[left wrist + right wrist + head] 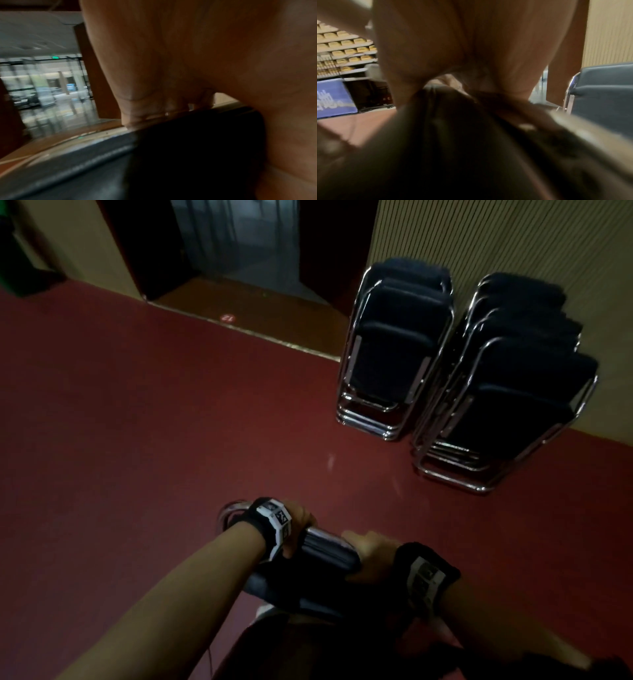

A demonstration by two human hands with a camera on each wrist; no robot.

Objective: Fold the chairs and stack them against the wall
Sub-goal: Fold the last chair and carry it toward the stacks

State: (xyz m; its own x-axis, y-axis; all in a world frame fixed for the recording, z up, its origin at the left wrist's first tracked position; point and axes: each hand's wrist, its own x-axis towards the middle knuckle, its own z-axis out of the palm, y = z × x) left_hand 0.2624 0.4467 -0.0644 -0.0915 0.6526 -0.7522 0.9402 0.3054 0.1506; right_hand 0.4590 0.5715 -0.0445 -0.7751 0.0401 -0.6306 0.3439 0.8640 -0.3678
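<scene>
Head view: both hands, left [298, 520] and right [371, 554], grip a folded chair [329, 556], its top edge crosswise between them. Beyond, right of the chair, two stacks [445, 364] lean on the wall [513, 241]; right hand nearer.

- I see two stacks of folded chairs by the wall: a left stack [394, 350] and a right stack [507, 392].
- The chairs in each stack overlap, so I cannot count them exactly.
- I hold one more chair [325, 556].
- My two hands: left hand [298, 525], right hand [373, 553].
</scene>
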